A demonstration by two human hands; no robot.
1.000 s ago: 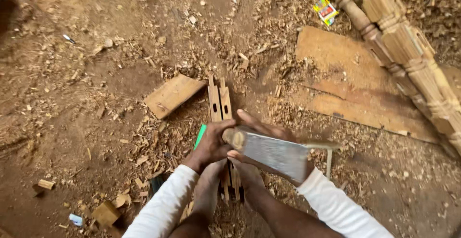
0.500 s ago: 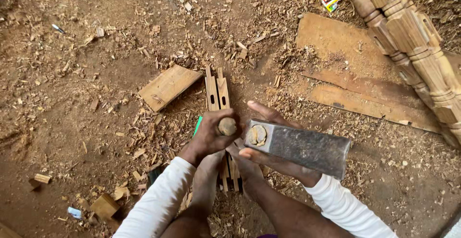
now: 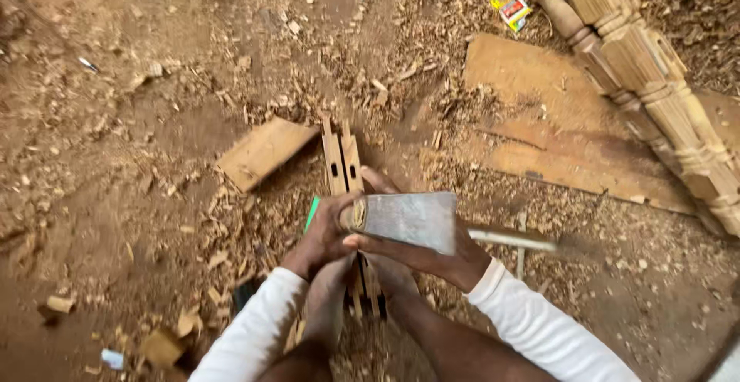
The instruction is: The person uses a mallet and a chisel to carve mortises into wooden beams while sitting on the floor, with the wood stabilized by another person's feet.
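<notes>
Left hand (image 3: 324,235) wrapped around a chisel handle (image 3: 357,214), fingers closed tight on it, green part (image 3: 311,214) showing just beside. Right hand (image 3: 420,255) gripping a flat metal axe head (image 3: 408,220), fingers curled under the blade, its face touching the chisel handle's top. Slotted wooden piece (image 3: 342,162) lying on the dirt floor (image 3: 116,181) under both hands, pinned between the feet. Loose board (image 3: 262,151) to its left; turned wooden posts (image 3: 647,66) at upper right; wood chips scattered all over.
</notes>
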